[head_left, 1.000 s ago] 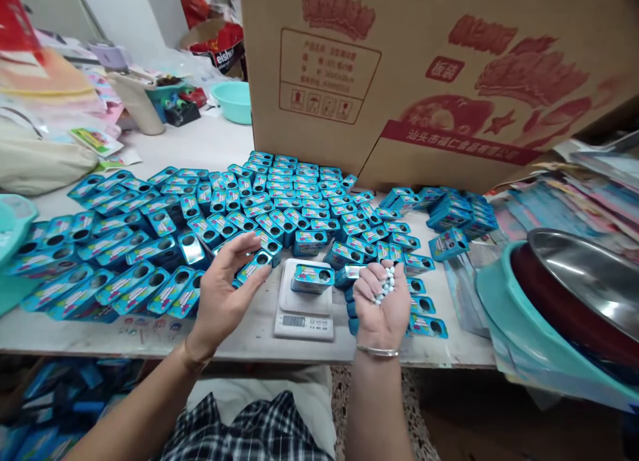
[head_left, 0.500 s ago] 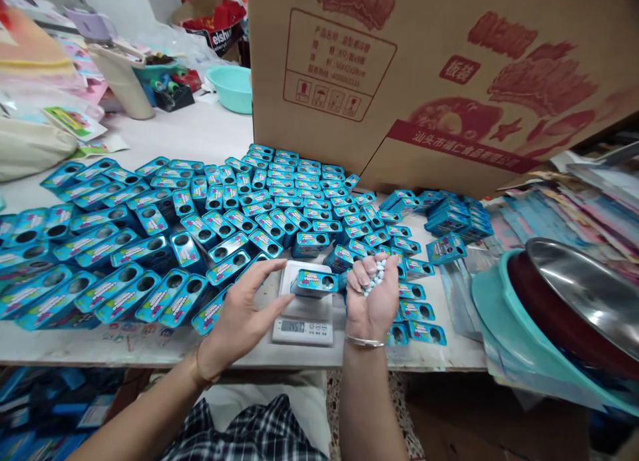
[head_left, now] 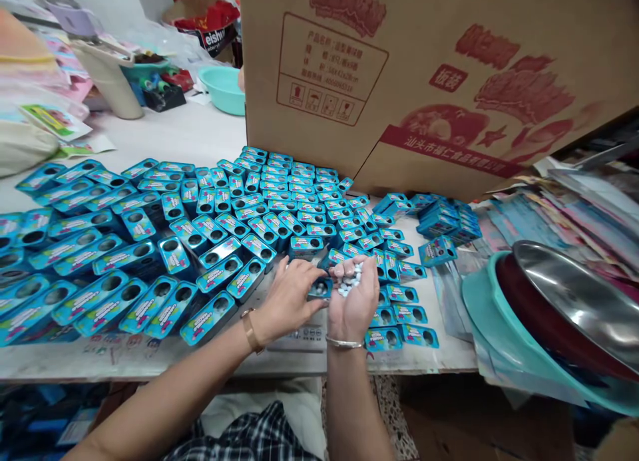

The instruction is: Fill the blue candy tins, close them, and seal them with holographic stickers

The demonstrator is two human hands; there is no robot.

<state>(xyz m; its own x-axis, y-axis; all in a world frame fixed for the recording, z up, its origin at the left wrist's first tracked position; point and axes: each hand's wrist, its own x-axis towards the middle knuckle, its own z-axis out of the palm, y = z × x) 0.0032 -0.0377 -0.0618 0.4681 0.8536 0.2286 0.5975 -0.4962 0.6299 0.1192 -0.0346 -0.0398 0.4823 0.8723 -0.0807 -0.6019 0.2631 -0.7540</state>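
A large brown cardboard carton (head_left: 424, 82) is walling off the rear. Close-set blue rectangular boxes with round openings (head_left: 210, 228) are blocking low travel beside and behind the left hand (head_left: 289, 291) and right hand (head_left: 353, 301). I am seeing open air above the box tops. Bare white tabletop (head_left: 214, 362) is running along the front edge. Nested teal, maroon and steel basins (head_left: 574, 295) are obstructing the right.

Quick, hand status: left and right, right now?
Left hand: partly curled, fingers and thumb at a blue box; firm grip cannot be told.
Right hand: curled, holding small pale pellets.
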